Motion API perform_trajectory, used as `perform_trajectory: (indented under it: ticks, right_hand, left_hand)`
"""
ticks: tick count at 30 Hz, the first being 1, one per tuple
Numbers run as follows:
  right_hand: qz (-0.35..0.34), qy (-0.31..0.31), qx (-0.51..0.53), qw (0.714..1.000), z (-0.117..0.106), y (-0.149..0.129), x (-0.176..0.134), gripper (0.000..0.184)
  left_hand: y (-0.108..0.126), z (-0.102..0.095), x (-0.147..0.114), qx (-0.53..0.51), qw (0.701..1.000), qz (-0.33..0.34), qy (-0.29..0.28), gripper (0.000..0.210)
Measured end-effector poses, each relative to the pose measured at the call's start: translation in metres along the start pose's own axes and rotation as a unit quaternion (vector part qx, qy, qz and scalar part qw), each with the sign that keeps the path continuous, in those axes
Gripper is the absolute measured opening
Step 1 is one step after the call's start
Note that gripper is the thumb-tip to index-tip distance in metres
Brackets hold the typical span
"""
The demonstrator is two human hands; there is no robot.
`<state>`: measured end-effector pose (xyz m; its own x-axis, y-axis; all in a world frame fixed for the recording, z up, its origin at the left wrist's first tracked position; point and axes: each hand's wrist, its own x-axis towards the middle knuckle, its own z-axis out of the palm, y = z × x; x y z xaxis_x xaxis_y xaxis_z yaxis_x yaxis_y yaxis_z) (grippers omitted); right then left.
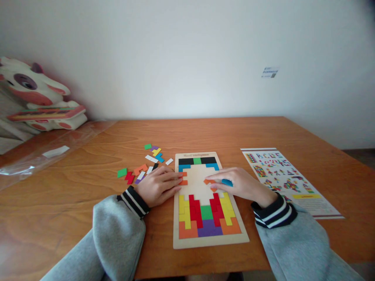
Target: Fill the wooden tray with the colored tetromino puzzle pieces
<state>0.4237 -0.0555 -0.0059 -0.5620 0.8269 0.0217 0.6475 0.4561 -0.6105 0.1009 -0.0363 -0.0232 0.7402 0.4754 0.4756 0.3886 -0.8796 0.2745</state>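
Observation:
A wooden block-puzzle board (211, 244) lies on the table with coloured pieces along its top, sides and bottom and bare wood in the middle. My left hand (159, 184) rests flat across its left rim, fingers stretched out, the tips by an orange piece (184, 182) at that side. My right hand (234, 181) reaches over the right rim. Its fingers pinch an orange puzzle piece (208, 182) above the bare wood. Between those fingers shows a blue piece (227, 182); whether it is held or lies on the board I cannot tell.
Loose coloured pieces (140, 169) are scattered left of the board, partly under my left hand. A printed pattern sheet (304, 203) lies to the right. Clear plastic wrap (84, 134) and a cow-shaped toy keyboard (49, 113) stand at the far left, near the wall.

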Motion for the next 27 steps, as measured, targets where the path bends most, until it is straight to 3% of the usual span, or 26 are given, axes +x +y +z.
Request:
perform_trajectory:
  ticks: [8,17,27]
  right_hand:
    - [0.021,0.019,-0.028,0.999,-0.005,0.003,-0.004,0.040]
    - [0.066,0.082,-0.112,0.988,-0.003,0.011,-0.004,0.039]
    - [0.091,0.083,-0.106,0.987,-0.001,0.008,-0.002,0.042]
  left_hand:
    - [-0.001,0.000,-0.001,0.009,1.000,-0.010,-0.001,0.025]
    - [-0.003,0.002,-0.002,0.017,1.000,0.002,-0.006,0.027]
    - [-0.003,0.003,-0.003,0.035,0.999,0.005,-0.010,0.027]
